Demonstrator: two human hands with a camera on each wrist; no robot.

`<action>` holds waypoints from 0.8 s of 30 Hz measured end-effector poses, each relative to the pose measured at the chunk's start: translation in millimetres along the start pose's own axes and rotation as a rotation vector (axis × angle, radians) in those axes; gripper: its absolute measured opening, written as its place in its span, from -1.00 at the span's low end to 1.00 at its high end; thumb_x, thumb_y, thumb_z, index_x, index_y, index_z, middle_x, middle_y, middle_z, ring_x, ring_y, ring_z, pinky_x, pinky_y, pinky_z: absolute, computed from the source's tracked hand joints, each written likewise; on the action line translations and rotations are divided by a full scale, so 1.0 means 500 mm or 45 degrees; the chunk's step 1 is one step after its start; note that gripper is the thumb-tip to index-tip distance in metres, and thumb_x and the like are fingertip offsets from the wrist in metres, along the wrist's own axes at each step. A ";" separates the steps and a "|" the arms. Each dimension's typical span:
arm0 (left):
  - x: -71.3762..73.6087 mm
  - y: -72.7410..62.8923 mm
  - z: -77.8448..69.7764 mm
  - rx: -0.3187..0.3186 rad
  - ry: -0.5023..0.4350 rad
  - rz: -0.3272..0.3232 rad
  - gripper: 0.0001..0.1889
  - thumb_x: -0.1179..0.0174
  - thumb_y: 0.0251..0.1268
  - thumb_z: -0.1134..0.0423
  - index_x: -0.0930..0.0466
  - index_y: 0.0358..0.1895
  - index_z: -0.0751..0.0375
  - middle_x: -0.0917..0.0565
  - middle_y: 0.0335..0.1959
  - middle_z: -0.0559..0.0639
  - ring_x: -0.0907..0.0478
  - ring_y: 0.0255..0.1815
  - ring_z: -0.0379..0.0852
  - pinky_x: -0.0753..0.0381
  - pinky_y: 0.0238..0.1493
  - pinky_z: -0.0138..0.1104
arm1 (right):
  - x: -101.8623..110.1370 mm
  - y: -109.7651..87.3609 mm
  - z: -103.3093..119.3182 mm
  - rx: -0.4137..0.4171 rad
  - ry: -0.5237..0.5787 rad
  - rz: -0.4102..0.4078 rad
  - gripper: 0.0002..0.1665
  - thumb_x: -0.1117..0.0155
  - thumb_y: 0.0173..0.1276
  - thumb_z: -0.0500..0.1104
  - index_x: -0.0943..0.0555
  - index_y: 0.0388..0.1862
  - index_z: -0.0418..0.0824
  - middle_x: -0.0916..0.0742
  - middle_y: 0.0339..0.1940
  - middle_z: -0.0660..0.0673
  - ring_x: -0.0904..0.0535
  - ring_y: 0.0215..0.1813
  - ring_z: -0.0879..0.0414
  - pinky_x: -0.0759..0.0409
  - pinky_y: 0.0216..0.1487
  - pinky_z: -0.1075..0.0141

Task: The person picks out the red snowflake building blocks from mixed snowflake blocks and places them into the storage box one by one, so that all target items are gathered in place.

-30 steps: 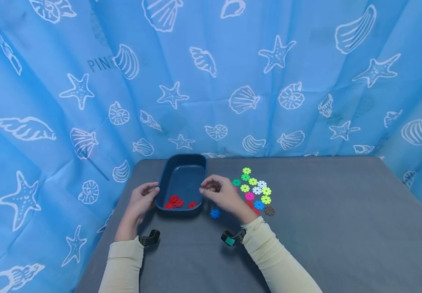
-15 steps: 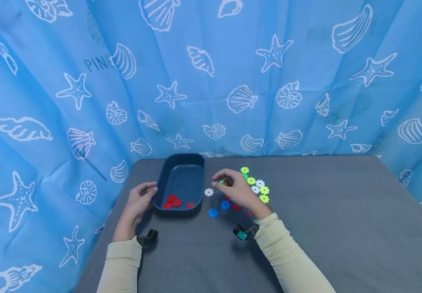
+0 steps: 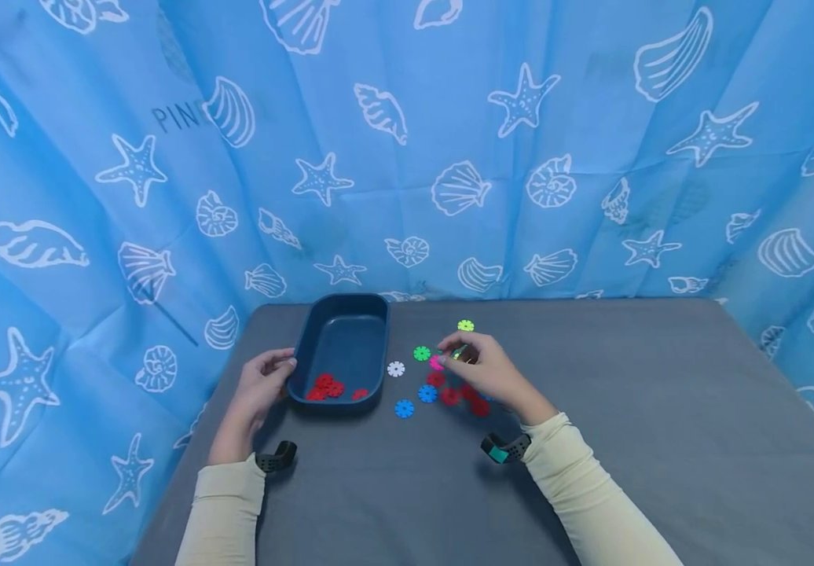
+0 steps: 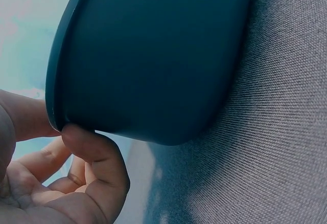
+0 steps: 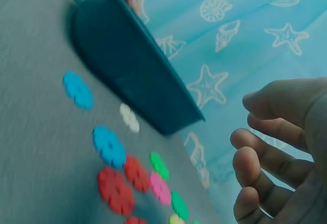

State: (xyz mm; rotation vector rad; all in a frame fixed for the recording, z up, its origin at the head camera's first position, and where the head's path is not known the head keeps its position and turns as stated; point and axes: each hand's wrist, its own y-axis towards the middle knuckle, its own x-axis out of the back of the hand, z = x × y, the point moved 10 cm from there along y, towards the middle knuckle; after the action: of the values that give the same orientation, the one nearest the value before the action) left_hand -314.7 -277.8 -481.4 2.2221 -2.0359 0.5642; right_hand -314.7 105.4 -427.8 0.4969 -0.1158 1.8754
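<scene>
My left hand (image 3: 258,389) pinches the left rim of a dark blue rectangular bin (image 3: 350,338), with finger and thumb at the edge in the left wrist view. Several red notched plastic discs (image 3: 325,387) lie inside the bin's near end. My right hand (image 3: 488,371) hovers over loose discs of the same kind, its fingers loosely bent and nothing visible between them in the right wrist view. Under and beside it lie a pink disc (image 3: 437,362), a green disc (image 3: 422,354), several red discs (image 3: 450,396) and a blue disc (image 3: 427,394). The hand hides other discs.
A white disc (image 3: 396,369) and another blue disc (image 3: 404,409) lie between the bin and the group. A yellow disc (image 3: 465,325) sits farther back. The grey cloth-covered table (image 3: 626,440) reaches back to a blue shell-patterned curtain (image 3: 407,157).
My right hand has moved from the bin's right rim rightward over the discs. A white disc now lies beside the bin, and discs have shifted. The left hand stays on the rim.
</scene>
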 end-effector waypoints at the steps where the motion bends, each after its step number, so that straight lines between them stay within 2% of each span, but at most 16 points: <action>1: 0.000 0.001 0.000 -0.003 0.004 0.003 -0.52 -0.10 0.69 0.09 -0.46 0.50 0.22 -0.57 0.25 0.26 -0.61 0.08 -0.03 -0.67 -0.06 -0.34 | 0.003 -0.004 -0.003 0.000 -0.013 0.006 -0.77 -0.38 0.52 -0.19 -0.73 0.09 -0.21 -0.77 0.03 -0.24 -0.69 -0.12 -0.28 -0.65 -0.16 0.24; 5: 0.001 0.002 -0.001 -0.002 0.033 0.006 -0.51 -0.08 0.70 0.08 -0.45 0.52 0.19 -0.56 0.26 0.24 -0.58 0.05 -0.05 -0.66 -0.05 -0.33 | 0.013 -0.018 -0.022 -0.002 -0.076 0.042 -0.70 -0.40 0.50 -0.20 -0.72 0.12 -0.30 -0.79 -0.01 -0.24 -0.70 -0.17 -0.22 -0.64 -0.19 0.26; 12: 0.001 0.002 0.001 0.011 0.044 0.013 -0.50 -0.08 0.70 0.06 -0.43 0.53 0.17 -0.55 0.24 0.20 -0.53 0.04 -0.05 -0.65 -0.05 -0.31 | 0.020 -0.038 -0.056 -0.004 -0.169 0.088 -0.64 -0.43 0.48 -0.20 -0.71 0.16 -0.34 -0.78 0.01 -0.25 -0.66 -0.21 0.01 -0.65 -0.13 0.25; 20: 0.000 -0.001 0.003 0.017 0.047 0.010 -0.49 -0.08 0.70 0.05 -0.42 0.54 0.17 -0.54 0.29 0.21 -0.54 0.11 -0.04 -0.65 -0.03 -0.34 | 0.025 -0.038 -0.070 0.012 -0.201 0.094 -0.65 -0.42 0.46 -0.25 -0.71 0.17 -0.35 -0.78 0.01 -0.28 -0.62 -0.26 0.02 -0.61 -0.20 0.28; 24: -0.002 -0.002 0.002 0.014 0.053 -0.001 -0.50 -0.08 0.70 0.05 -0.44 0.53 0.17 -0.55 0.24 0.18 -0.52 0.09 -0.03 -0.63 -0.02 -0.31 | 0.028 -0.043 -0.080 -0.011 -0.254 0.098 -0.65 -0.43 0.45 -0.25 -0.72 0.16 -0.33 -0.78 -0.01 -0.25 -0.59 -0.24 0.04 -0.59 -0.23 0.29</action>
State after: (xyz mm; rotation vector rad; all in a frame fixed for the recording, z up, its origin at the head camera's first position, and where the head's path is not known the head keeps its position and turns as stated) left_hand -313.7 -277.0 -482.6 2.1975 -2.0171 0.6181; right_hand -310.2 138.3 -461.8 0.6814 -0.2783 1.8961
